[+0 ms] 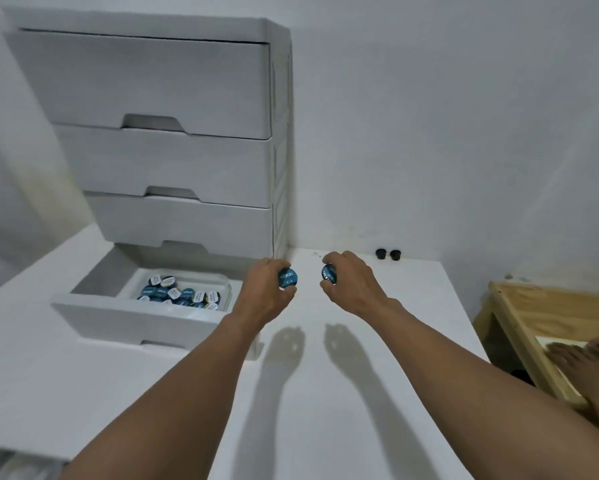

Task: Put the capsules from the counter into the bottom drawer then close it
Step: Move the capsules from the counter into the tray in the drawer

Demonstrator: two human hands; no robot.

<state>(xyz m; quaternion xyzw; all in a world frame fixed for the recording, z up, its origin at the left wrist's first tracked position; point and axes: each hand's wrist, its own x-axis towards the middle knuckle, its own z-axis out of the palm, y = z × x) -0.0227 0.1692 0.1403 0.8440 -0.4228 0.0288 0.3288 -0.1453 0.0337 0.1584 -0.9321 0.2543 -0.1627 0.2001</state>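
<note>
My left hand grips a blue-lidded capsule just above the white counter, right of the open bottom drawer. A second blue capsule is held in my right hand, close beside the left one. The drawer is pulled out from the grey drawer unit and holds a white tray with several blue and white capsules. Two dark capsules stand on the counter by the back wall, beyond my right hand.
The three upper drawers are shut. A wooden table stands off the counter's right edge, with another person's hands resting on it. White walls close in the back and left.
</note>
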